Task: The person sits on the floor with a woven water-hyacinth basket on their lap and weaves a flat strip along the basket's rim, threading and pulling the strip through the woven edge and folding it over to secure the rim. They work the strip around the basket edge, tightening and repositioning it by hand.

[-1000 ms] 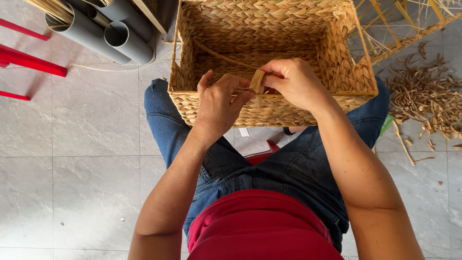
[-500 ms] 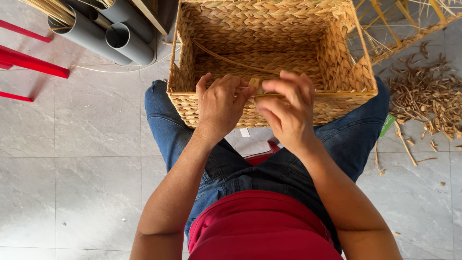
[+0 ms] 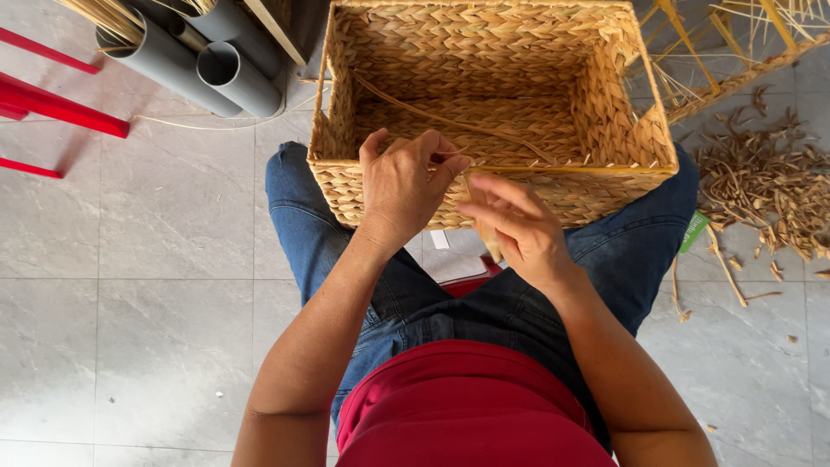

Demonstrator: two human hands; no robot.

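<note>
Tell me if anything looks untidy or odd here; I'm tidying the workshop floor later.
Yes. A heap of dry fibre scraps is strewn over the tiles right of the woven basket, with stray bits trailing toward the knee. Inside the basket, one loose strand lies slack across the bottom. Both hands, left and right, work at the near rim.

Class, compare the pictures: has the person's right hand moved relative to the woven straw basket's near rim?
Yes. The right hand has dropped from the near rim of the woven straw basket, toward the lap, below the rim.

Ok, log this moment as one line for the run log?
left hand: on near rim of basket | right hand: pinching fibre strand beside rim | basket: on lap, open side up | fibre scraps: on floor, right
</note>
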